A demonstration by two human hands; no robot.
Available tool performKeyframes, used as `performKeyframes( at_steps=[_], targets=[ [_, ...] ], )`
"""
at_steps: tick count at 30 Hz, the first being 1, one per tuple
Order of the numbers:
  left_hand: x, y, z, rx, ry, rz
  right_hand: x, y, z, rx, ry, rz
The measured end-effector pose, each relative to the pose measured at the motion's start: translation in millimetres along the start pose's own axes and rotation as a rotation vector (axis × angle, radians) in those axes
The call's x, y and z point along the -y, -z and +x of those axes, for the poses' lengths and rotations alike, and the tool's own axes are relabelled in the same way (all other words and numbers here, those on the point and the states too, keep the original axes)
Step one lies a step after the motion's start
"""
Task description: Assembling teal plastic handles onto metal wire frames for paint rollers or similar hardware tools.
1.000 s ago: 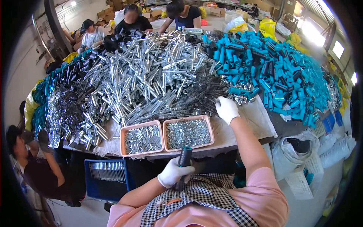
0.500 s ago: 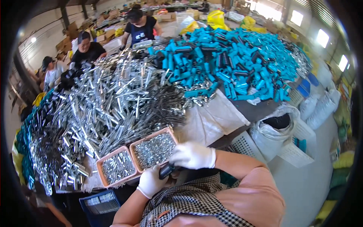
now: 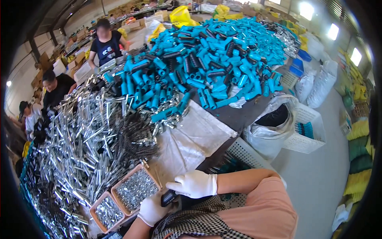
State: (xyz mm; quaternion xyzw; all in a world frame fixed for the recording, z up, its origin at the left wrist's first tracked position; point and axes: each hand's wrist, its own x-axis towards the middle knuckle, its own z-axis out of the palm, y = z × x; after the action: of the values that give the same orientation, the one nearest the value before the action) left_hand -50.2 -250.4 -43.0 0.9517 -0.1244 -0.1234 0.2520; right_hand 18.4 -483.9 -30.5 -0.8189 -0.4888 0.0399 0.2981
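Note:
My left hand (image 3: 153,210), in a white glove, is closed around a black ribbed handle (image 3: 168,198) just in front of my body. Just above the handle is my gloved right hand (image 3: 195,184), its fingers bent together and their tips toward the left. Whether a small part sits in those fingertips is hidden. Beside my hands are two orange-rimmed trays: one (image 3: 156,180) holds small shiny metal pieces (image 3: 135,190), the other (image 3: 94,213) short metal tubes (image 3: 108,214).
A heap of metal rods (image 3: 85,147) covers the left of the table, with dark springs (image 3: 137,139) alongside. Teal handles (image 3: 223,59) pile up behind a pale cloth (image 3: 189,139). At right stand a white sack (image 3: 264,139) and a perforated crate (image 3: 312,135). Two co-workers (image 3: 107,46) (image 3: 57,87) work opposite.
The view has swung right, so the table's contents sit farther left. My right hand has moved off the black handle's end to just above it; my left hand keeps hold.

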Motion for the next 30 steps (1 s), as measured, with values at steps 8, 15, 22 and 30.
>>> performKeyframes(
  at_steps=[8,15,22,30],
  targets=[
    [-27.9,-5.6,50.4,0.020,-0.111,-0.060,-35.5,11.2,-27.8,-0.213,0.030,0.227],
    [-57.5,4.1,73.8,0.481,-0.027,-0.494,-68.3,19.4,-46.8,-0.272,0.307,0.279],
    [-98.8,-2.5,94.5,0.168,-0.062,-0.285,-84.4,48.1,-76.1,-0.100,0.235,0.493],
    [-105.0,12.0,95.3,-0.201,0.229,-0.423,-289.5,221.1,-213.2,-0.983,-0.139,-0.376]
  ],
)
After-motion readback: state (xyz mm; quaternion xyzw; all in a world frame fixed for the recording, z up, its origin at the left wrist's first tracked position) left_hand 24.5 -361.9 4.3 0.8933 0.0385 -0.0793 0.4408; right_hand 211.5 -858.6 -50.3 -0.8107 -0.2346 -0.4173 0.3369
